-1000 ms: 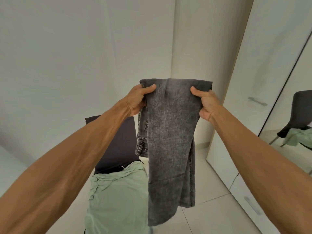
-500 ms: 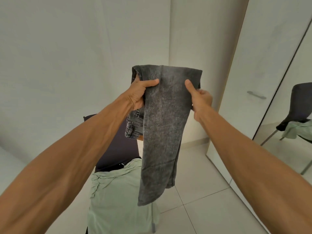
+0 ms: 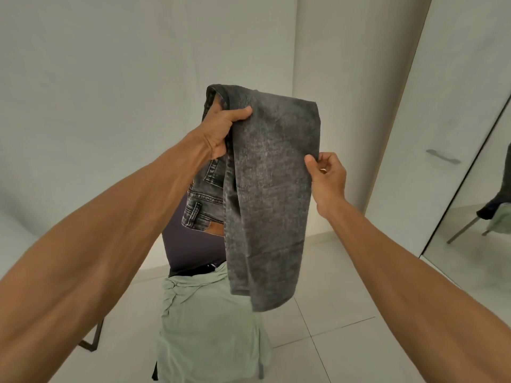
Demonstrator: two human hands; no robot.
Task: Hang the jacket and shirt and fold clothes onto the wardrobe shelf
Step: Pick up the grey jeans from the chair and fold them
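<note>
A pair of dark grey jeans (image 3: 268, 189) hangs folded over in front of me at chest height. My left hand (image 3: 221, 134) grips the fold near its top left, thumb across the front. My right hand (image 3: 326, 175) pinches the right edge lower down, about midway along the cloth. The waistband with a belt loop and label (image 3: 201, 217) hangs behind, below my left hand. A pale green garment (image 3: 207, 327) lies spread on the chair beneath the jeans.
A dark chair back (image 3: 190, 244) stands behind the green garment, with a metal leg (image 3: 94, 341) at the lower left. White wardrobe doors with a handle (image 3: 442, 158) are to the right, beside a mirror (image 3: 484, 230). The floor is pale tile.
My right hand has slid from the top fold down the jeans' right edge. The jeans' lower end has risen, and the fold now tilts down to the right.
</note>
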